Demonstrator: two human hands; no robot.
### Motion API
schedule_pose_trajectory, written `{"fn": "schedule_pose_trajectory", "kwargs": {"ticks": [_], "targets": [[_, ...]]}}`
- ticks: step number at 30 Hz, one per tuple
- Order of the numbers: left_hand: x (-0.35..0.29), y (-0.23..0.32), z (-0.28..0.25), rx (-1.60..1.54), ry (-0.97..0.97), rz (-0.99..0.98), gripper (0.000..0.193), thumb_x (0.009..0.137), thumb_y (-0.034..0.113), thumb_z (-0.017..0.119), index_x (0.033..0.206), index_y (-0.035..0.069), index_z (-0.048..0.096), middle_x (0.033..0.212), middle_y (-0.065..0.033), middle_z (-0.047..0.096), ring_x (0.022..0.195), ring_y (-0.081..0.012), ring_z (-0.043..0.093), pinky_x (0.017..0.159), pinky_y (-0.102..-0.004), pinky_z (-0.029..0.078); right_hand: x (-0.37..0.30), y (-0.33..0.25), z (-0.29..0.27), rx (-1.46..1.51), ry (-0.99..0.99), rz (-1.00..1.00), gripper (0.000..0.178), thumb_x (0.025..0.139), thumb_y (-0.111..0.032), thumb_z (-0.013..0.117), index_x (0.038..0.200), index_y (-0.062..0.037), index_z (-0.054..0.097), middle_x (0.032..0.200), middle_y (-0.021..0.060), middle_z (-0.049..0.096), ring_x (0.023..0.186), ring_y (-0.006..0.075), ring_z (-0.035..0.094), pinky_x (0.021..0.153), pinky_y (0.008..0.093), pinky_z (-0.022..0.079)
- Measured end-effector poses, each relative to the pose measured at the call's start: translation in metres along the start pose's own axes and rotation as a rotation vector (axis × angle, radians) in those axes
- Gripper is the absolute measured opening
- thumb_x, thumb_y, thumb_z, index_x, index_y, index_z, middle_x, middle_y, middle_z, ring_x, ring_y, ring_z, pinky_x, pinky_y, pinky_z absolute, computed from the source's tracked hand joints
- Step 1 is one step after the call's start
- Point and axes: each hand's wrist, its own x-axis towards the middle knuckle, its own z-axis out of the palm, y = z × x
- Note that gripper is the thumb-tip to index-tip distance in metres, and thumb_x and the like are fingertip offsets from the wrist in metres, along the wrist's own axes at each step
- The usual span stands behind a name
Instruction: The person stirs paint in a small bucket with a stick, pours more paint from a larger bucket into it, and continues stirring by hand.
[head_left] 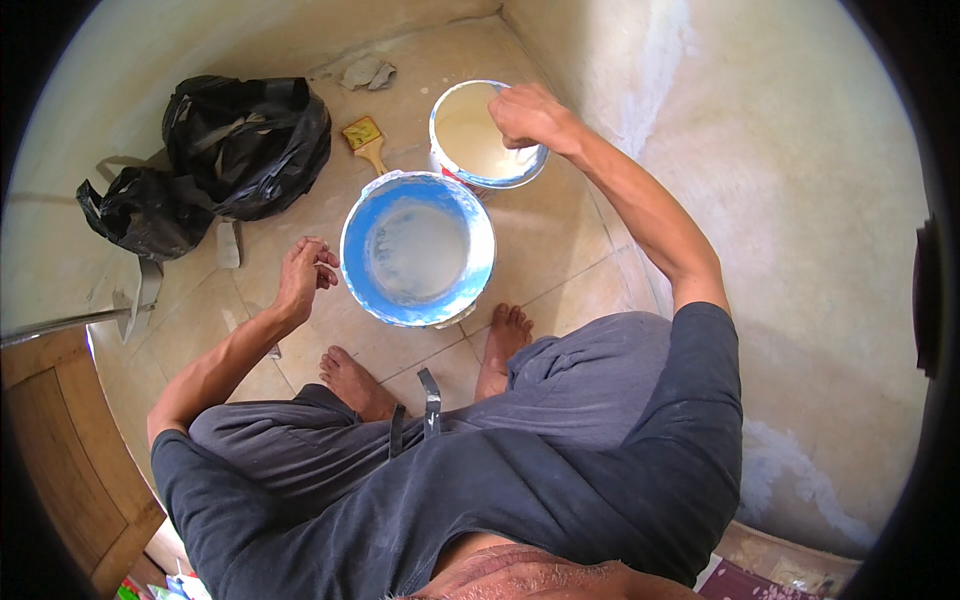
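Note:
A bucket with a blue inner wall (362,222) stands on the floor in front of my feet, with a whitish layer at its bottom. Just beyond it, to the right, is a white bucket (434,135) of cream-coloured liquid. My right hand (530,117) is closed in a fist over the right side of that bucket; whatever it grips is hidden beneath the fingers. Beside the blue bucket's left rim, my left hand (307,272) hovers with loosely curled, parted fingers and nothing visible in it.
A flat paintbrush (368,150) lies behind the blue bucket. Black plastic bags (245,145) sit at the far left, near scraper-like blades (229,245). A crumpled grey scrap (368,73) lies by the back wall. A patched wall (770,250) rises on the right; a wooden door (75,450) is at left.

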Motion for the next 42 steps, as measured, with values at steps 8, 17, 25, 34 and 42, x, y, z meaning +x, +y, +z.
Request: {"fn": "schedule_pose_trajectory", "kwargs": {"ticks": [8, 17, 25, 34, 42], "targets": [[0.001, 0.000, 0.002, 0.003, -0.011, 0.009, 0.017, 0.095, 0.025, 0.048, 0.097, 0.009, 0.054, 0.077, -0.0076, 0.062, 0.053, -0.0158, 0.056, 0.051, -0.0268, 0.042, 0.022, -0.004, 0.022, 0.074, 0.303, -0.036, 0.011, 0.059, -0.009, 0.066, 0.057, -0.0033, 0.058, 0.067, 0.0200, 0.061, 0.068, 0.0384, 0.063, 0.057, 0.0449, 0.047], [0.003, -0.001, 0.000, -0.008, -0.009, 0.006, 0.017, 0.095, 0.025, 0.049, 0.096, 0.010, 0.054, 0.077, -0.0074, 0.063, 0.053, -0.0155, 0.056, 0.051, -0.0272, 0.042, 0.010, 0.003, 0.002, 0.066, -0.171, 0.047, 0.008, 0.059, -0.006, 0.065, 0.059, -0.0005, 0.060, 0.068, 0.0202, 0.063, 0.069, 0.0386, 0.063, 0.057, 0.0440, 0.048], [0.007, 0.001, 0.002, 0.007, -0.003, 0.069, 0.018, 0.097, 0.027, 0.048, 0.096, 0.009, 0.054, 0.076, -0.0065, 0.062, 0.052, -0.0151, 0.056, 0.050, -0.0269, 0.042, 0.018, 0.008, 0.013, 0.125, 0.270, 0.072, 0.016, 0.057, -0.010, 0.066, 0.066, 0.0034, 0.065, 0.071, 0.0258, 0.062, 0.068, 0.0423, 0.064, 0.057, 0.0480, 0.049], [0.020, 0.023, 0.004, -0.002, 0.009, 0.220, 0.025, 0.100, 0.033, 0.050, 0.096, 0.008, 0.053, 0.075, -0.0059, 0.061, 0.051, -0.0143, 0.057, 0.048, -0.0258, 0.040, -0.018, 0.020, -0.080, 0.093, 0.100, 0.173, 0.014, 0.060, -0.011, 0.060, 0.065, 0.0018, 0.063, 0.065, 0.0265, 0.057, 0.058, 0.0432, 0.056, 0.054, 0.0481, 0.045], [0.018, 0.027, 0.015, 0.017, -0.036, 0.188, 0.023, 0.099, 0.030, 0.051, 0.094, 0.008, 0.053, 0.077, -0.0045, 0.061, 0.056, -0.0131, 0.057, 0.053, -0.0257, 0.042, -0.046, 0.006, -0.093, 0.069, 0.106, 0.236, 0.014, 0.060, -0.012, 0.060, 0.062, 0.0024, 0.059, 0.059, 0.0238, 0.053, 0.055, 0.0387, 0.054, 0.053, 0.0453, 0.043]]}}
